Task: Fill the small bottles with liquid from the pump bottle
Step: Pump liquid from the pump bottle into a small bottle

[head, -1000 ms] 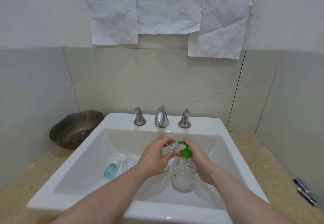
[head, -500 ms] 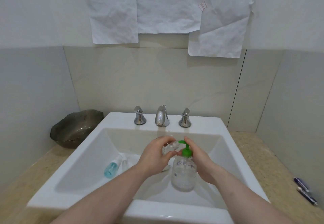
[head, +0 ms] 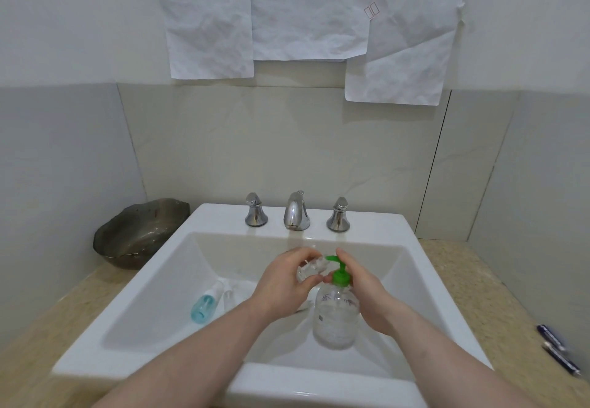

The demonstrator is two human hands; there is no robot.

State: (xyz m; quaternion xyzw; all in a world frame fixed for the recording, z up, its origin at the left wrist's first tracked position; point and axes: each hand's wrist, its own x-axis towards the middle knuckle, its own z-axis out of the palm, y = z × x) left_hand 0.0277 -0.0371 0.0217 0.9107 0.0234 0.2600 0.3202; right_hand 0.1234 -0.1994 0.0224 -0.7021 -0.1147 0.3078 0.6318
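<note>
A clear pump bottle (head: 336, 318) with a green pump head (head: 340, 272) stands in the white sink (head: 153, 305). My left hand (head: 282, 283) grips a small clear bottle (head: 311, 269), tilted, with its mouth at the green nozzle. My right hand (head: 364, 292) wraps the pump bottle's neck, its fingers resting on the pump top. A small blue bottle (head: 204, 305) lies on its side in the left of the basin, and beside it lies a small clear piece (head: 228, 296).
A chrome faucet (head: 297, 211) with two handles stands at the sink's back rim. A dark bowl (head: 137, 232) sits on the beige counter at left. Two dark pens (head: 557, 347) lie at the right edge. Crumpled paper sheets (head: 306, 15) hang on the wall.
Almost nothing has moved: both hands hold the same grip on the small bottle and the pump, with a slight shift of the view only.
</note>
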